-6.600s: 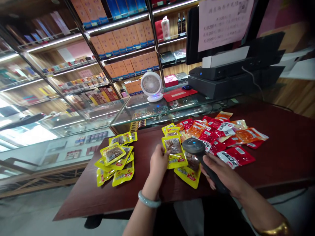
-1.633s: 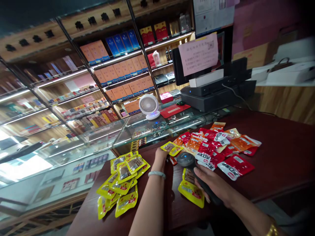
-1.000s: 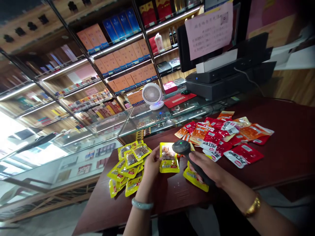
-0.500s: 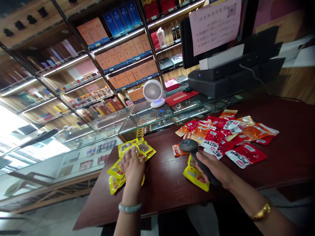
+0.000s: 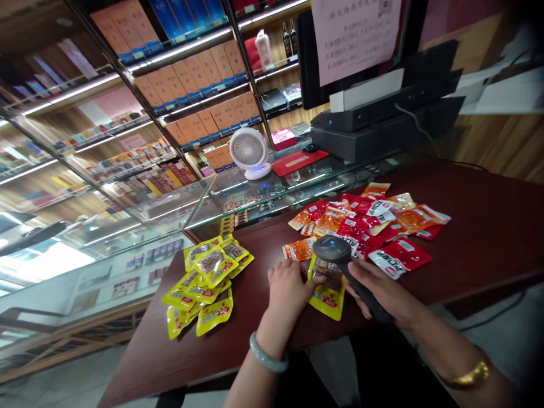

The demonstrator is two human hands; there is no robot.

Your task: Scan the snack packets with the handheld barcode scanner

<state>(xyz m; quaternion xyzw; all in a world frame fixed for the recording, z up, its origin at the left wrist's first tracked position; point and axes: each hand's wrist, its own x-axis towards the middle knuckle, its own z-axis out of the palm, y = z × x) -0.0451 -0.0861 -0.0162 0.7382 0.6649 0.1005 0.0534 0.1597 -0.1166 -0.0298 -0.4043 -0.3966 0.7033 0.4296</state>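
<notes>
My right hand [image 5: 376, 286] is wrapped round the handle of a dark barcode scanner [image 5: 331, 249], its head above a yellow snack packet [image 5: 329, 303] with a clear window. My left hand [image 5: 291, 289], with a pale bangle at the wrist, is at this packet's left edge. Its thumb lies on the packet and its other fingers are curled, partly hidden. To the left lies a loose pile of similar yellow packets [image 5: 215, 266], apart from both hands. An orange packet [image 5: 298, 249] rests just behind my left hand.
A heap of red and orange packets [image 5: 361, 221] lies at the back right of the dark red table [image 5: 259, 334]. Behind it stand a glass counter [image 5: 199, 218], a white fan [image 5: 249, 150], a red mat [image 5: 300, 162] and a monitor with a paper sheet [image 5: 357, 39].
My left hand has left the yellow pile and moved right to the packet under the scanner. That packet has turned more upright. The camera view has shifted slightly right.
</notes>
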